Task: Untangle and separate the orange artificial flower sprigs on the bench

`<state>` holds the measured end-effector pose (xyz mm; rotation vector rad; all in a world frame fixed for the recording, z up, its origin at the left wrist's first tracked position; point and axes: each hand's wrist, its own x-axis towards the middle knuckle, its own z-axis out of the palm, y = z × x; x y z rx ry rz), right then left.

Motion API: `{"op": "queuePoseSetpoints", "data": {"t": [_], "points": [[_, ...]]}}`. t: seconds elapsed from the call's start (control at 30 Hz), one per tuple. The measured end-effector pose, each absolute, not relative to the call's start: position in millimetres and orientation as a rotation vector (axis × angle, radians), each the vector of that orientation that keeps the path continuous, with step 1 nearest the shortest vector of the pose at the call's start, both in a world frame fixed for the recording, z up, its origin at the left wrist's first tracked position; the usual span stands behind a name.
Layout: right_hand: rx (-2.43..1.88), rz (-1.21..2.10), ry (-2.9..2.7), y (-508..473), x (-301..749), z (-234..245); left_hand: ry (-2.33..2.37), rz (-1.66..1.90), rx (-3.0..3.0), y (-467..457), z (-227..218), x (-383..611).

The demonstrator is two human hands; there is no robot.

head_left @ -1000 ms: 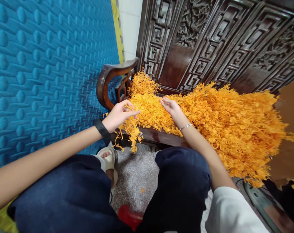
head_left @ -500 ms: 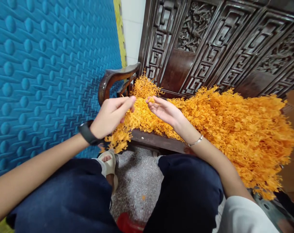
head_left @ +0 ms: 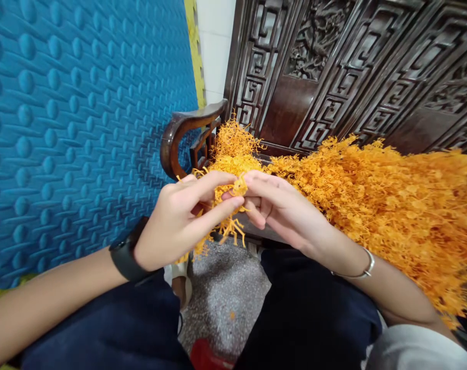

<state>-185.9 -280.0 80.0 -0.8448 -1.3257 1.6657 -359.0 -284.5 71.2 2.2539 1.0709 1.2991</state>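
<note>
A big heap of orange plastic sprigs covers the seat of a dark carved wooden bench. My left hand, with a black watch on the wrist, is closed in a pinch on a small orange sprig that dangles below the fingers. My right hand, wearing a silver bracelet, meets it fingertip to fingertip and pinches the same sprig at its top. Both hands are raised in front of the bench's left end, over my knees.
A blue padded wall panel stands at the left. The bench's curved armrest is just behind my hands. Speckled grey floor shows between my dark-trousered knees, with a sandalled foot and a red object below.
Both hands lifted off the heap and came toward me, closing together on a small sprig. The camera view shifted slightly right and down.
</note>
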Motion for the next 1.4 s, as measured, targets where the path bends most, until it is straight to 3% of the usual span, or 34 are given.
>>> {"op": "queuePoseSetpoints", "data": {"t": [0.57,1.07,1.4], "points": [[-0.892,0.918,-1.703,-302.4,-159.4,87.7,0.782,0.823,2.018,-291.7,84.4,-356.7],[-0.844,0.749,-1.759,-296.0,-158.4,81.3,0.870,0.793,1.887,-281.8,82.8,-353.8],[-0.942,0.794,-1.735,-294.2,-163.1,79.8,1.034,1.071,1.934,-285.2,79.9,-348.1]]}}
